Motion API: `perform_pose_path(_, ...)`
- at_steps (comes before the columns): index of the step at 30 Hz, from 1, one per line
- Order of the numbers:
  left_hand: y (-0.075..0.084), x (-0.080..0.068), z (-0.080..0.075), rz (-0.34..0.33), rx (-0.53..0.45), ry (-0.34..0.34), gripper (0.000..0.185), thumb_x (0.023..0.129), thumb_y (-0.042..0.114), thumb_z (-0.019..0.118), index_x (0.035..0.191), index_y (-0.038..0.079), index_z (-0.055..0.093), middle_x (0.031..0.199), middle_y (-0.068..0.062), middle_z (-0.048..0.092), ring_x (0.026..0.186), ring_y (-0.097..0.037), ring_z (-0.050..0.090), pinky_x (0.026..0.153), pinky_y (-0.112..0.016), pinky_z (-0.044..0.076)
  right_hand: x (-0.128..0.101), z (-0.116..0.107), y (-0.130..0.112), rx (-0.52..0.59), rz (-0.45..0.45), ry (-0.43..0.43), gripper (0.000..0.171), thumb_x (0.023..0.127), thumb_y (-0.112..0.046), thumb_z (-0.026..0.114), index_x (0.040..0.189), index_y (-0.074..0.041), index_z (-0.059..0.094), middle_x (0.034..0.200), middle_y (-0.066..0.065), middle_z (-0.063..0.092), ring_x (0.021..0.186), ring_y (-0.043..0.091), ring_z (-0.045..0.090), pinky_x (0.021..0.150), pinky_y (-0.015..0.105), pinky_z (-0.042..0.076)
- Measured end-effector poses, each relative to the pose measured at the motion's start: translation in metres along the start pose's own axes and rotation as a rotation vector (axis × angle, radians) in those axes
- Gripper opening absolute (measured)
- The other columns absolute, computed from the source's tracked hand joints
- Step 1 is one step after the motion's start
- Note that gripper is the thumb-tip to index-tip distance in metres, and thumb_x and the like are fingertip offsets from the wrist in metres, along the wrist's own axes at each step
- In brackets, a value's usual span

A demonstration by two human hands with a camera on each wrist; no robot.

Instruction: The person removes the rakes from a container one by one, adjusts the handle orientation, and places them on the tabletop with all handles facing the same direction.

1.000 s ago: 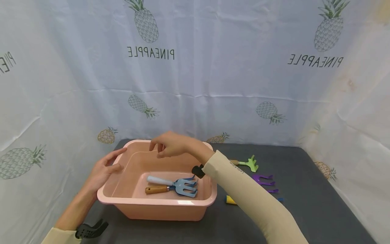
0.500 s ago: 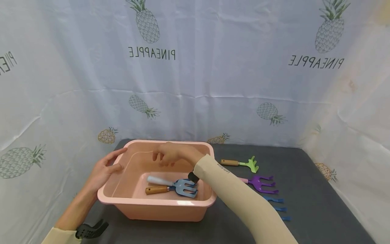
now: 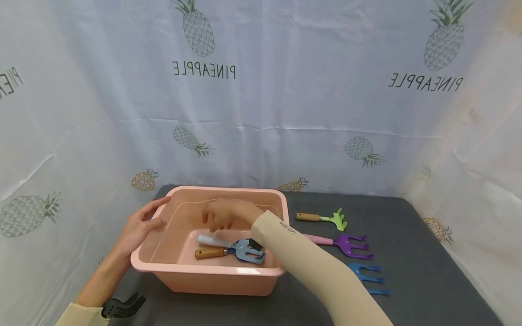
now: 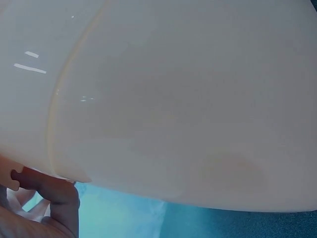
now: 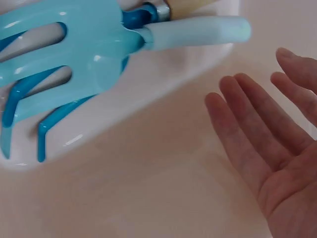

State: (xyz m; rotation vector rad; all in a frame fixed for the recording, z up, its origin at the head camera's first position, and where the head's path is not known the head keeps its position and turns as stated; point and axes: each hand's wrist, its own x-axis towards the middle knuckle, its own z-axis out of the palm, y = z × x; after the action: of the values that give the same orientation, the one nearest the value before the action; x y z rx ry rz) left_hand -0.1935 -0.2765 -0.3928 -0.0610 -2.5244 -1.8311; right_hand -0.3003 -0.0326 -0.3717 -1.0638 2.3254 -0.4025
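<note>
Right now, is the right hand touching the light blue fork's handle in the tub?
Apart. The right wrist view shows the right hand open, with bare tub floor between its fingertips and the light blue fork.

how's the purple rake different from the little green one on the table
The purple rake has a pink handle and long curved tines; the green rake has a wooden handle and a short, stubby head. The purple one looks longer and lies nearer the person, the green one farther back. Both lie flat on the dark table, outside the pink tub, heads pointing right.
</note>
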Motion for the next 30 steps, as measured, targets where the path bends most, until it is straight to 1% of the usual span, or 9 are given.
perform_pose_path(5,0.001,0.000,0.000,0.008,0.016,0.002,0.064,0.099,0.010,0.056,0.160,0.013,0.039,0.169,-0.019,0.028,0.110,0.015,0.050,0.083,-0.015,0.055,0.000,0.005,0.000,-0.014,0.010,0.005,0.041,0.095,-0.015,0.072,0.135,-0.012,0.064,0.108,-0.002,0.062,0.085,0.016,0.064,0.073,0.030,0.060)
perform_pose_path(10,0.001,0.000,0.000,0.009,0.015,0.000,0.063,0.100,0.011,0.055,0.161,0.013,0.038,0.169,-0.019,0.028,0.109,0.014,0.052,0.083,-0.015,0.055,-0.002,0.010,0.000,-0.011,0.029,0.015,0.040,0.095,-0.015,0.072,0.134,-0.014,0.064,0.105,-0.002,0.062,0.085,0.015,0.063,0.073,0.030,0.060)
perform_pose_path(11,0.000,0.001,0.000,0.012,0.009,0.001,0.063,0.100,0.010,0.056,0.160,0.014,0.039,0.168,-0.017,0.030,0.109,0.014,0.053,0.083,-0.015,0.055,-0.002,0.011,0.000,-0.015,0.031,0.014,0.040,0.095,-0.016,0.072,0.134,-0.014,0.064,0.104,-0.002,0.062,0.085,0.015,0.062,0.074,0.031,0.060)
perform_pose_path(13,-0.001,0.001,0.000,0.016,0.002,0.004,0.062,0.100,0.010,0.057,0.159,0.016,0.042,0.167,-0.013,0.034,0.109,0.013,0.054,0.083,-0.015,0.055,-0.002,0.014,0.001,-0.029,0.033,0.009,0.040,0.095,-0.017,0.072,0.134,-0.015,0.064,0.103,-0.003,0.061,0.084,0.014,0.061,0.073,0.030,0.060)
perform_pose_path(19,-0.003,0.002,-0.001,0.012,0.005,0.003,0.062,0.099,0.012,0.059,0.159,0.019,0.043,0.168,-0.013,0.032,0.109,0.014,0.053,0.084,-0.015,0.054,0.002,0.022,0.001,-0.091,0.039,-0.011,0.040,0.096,-0.020,0.073,0.134,-0.021,0.062,0.101,-0.003,0.060,0.081,0.014,0.063,0.071,0.031,0.060)
perform_pose_path(23,-0.003,0.001,-0.003,0.012,-0.025,0.008,0.061,0.099,0.011,0.060,0.158,0.023,0.046,0.162,0.003,0.042,0.108,0.012,0.056,0.083,-0.016,0.056,0.003,0.025,0.000,-0.139,0.052,-0.008,0.041,0.095,-0.021,0.074,0.134,-0.024,0.061,0.102,-0.003,0.059,0.076,0.019,0.064,0.068,0.030,0.059)
perform_pose_path(25,-0.003,0.001,-0.003,0.018,-0.029,0.009,0.060,0.100,0.011,0.060,0.157,0.023,0.046,0.159,0.006,0.044,0.108,0.012,0.056,0.083,-0.016,0.056,0.003,0.026,-0.001,-0.156,0.056,-0.008,0.041,0.096,-0.022,0.074,0.134,-0.024,0.060,0.103,-0.003,0.059,0.075,0.020,0.063,0.068,0.030,0.058)
perform_pose_path(27,-0.003,0.001,-0.003,0.017,-0.027,0.009,0.061,0.099,0.011,0.059,0.157,0.023,0.046,0.162,0.002,0.042,0.108,0.013,0.056,0.083,-0.016,0.056,0.003,0.027,-0.001,-0.166,0.059,-0.008,0.041,0.096,-0.022,0.074,0.135,-0.023,0.060,0.104,-0.003,0.058,0.074,0.019,0.062,0.069,0.030,0.058)
perform_pose_path(30,-0.003,0.001,-0.002,0.004,-0.025,0.007,0.062,0.099,0.011,0.060,0.158,0.024,0.045,0.167,-0.007,0.035,0.109,0.013,0.055,0.084,-0.016,0.056,0.003,0.029,-0.001,-0.178,0.060,-0.016,0.040,0.096,-0.022,0.074,0.133,-0.021,0.060,0.102,-0.002,0.058,0.072,0.017,0.061,0.069,0.030,0.058)
